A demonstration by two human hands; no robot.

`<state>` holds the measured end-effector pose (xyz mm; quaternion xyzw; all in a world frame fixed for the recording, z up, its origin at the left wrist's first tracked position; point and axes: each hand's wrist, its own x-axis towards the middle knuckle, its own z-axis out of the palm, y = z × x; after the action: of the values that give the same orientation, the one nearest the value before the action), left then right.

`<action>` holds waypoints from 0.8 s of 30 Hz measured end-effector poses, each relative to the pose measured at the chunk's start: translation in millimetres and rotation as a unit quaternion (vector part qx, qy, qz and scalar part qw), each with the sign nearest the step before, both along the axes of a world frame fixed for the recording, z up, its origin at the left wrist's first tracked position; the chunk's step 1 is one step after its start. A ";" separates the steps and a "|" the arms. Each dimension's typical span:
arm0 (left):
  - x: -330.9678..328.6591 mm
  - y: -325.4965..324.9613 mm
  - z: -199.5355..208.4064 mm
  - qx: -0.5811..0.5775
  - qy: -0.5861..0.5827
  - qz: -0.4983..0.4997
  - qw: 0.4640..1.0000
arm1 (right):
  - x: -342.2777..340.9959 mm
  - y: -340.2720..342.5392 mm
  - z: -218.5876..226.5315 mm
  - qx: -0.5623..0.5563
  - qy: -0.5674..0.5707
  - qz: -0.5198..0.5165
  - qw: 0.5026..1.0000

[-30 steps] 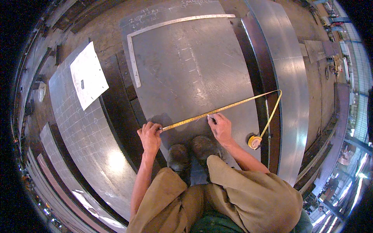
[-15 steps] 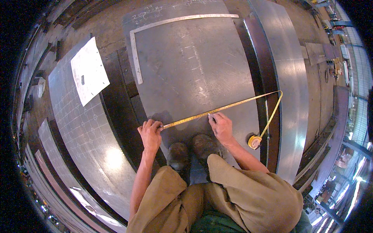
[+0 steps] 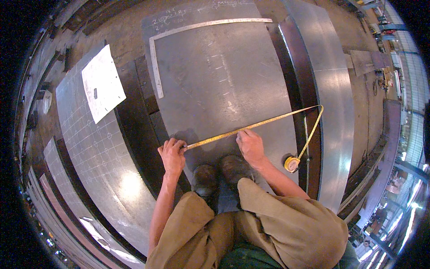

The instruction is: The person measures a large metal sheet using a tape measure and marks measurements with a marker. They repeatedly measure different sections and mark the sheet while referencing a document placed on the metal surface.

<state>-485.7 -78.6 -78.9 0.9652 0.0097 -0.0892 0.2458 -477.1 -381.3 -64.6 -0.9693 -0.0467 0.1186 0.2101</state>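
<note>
A yellow tape measure blade stretches across the bare steel plate in front of my boots. My left hand is closed on the blade's end, at the plate's left edge. Just below the middle of the blade, my right hand is pinched around a small white piece of chalk, mostly hidden by the fingers. Past the plate's right edge the blade folds back to its yellow case, which lies on the right part of the plate.
A metal carpenter's square lies at the plate's far left corner. On the left, a plate with a chalked grid carries a white paper sheet. Dark gaps flank the middle plate, with a dark beam and another plate rightward.
My right hand has shifted slightly left along the tape blade, and its fingers now cover the white tip seen before. My left hand keeps its hold on the blade's end.
</note>
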 end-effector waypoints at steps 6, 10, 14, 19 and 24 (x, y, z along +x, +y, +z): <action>-3.2 2.8 -0.9 0.001 -0.012 0.003 1.000 | 0.2 -11.5 49.3 -0.130 0.247 0.214 0.936; -2.7 2.7 -1.2 -0.002 -0.009 0.009 1.000 | 8.4 -21.5 69.6 -0.134 0.304 0.240 0.912; -0.3 -1.2 -1.1 -0.006 -0.022 0.003 1.000 | -2.7 -60.3 45.5 -0.062 0.230 0.172 0.956; -2.1 3.1 -2.7 -0.027 -0.029 0.009 0.999 | 1.1 -50.0 23.7 0.057 0.054 0.017 0.997; -0.4 5.9 -4.3 -0.030 -0.002 0.007 1.000 | 2.5 -14.8 9.0 0.115 0.021 -0.073 0.990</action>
<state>-486.1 -72.6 -83.2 0.9574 0.0131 -0.0854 0.2756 -474.7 -396.1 -55.5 -0.9369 0.0150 0.1171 0.3291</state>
